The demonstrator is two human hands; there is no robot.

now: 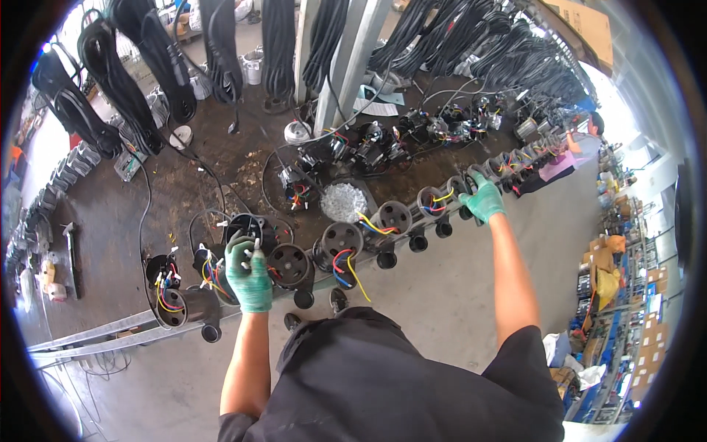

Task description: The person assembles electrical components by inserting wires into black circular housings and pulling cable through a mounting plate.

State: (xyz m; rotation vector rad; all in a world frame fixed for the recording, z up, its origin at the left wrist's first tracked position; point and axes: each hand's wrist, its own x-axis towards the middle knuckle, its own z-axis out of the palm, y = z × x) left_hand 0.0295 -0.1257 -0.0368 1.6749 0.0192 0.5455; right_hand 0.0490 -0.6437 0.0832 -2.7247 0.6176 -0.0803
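Observation:
My left hand, in a green-coated glove, is closed at the bench's near edge with its fingers curled. Small pale bits show at its fingertips, too small to name. It lies over black cylindrical housings, beside one with a round holed end. My right hand, gloved alike, reaches far along the row to the right. Its thumb and fingers are round the rim of a black cylindrical housing, partly hidden by the glove. Red, blue and yellow wires stick out of several housings in the row.
A round tub of clear small parts stands behind the row. Wired metal motor parts crowd the bench's back. Coiled black cables hang overhead by a metal post. A hammer lies left. Another person stands far right.

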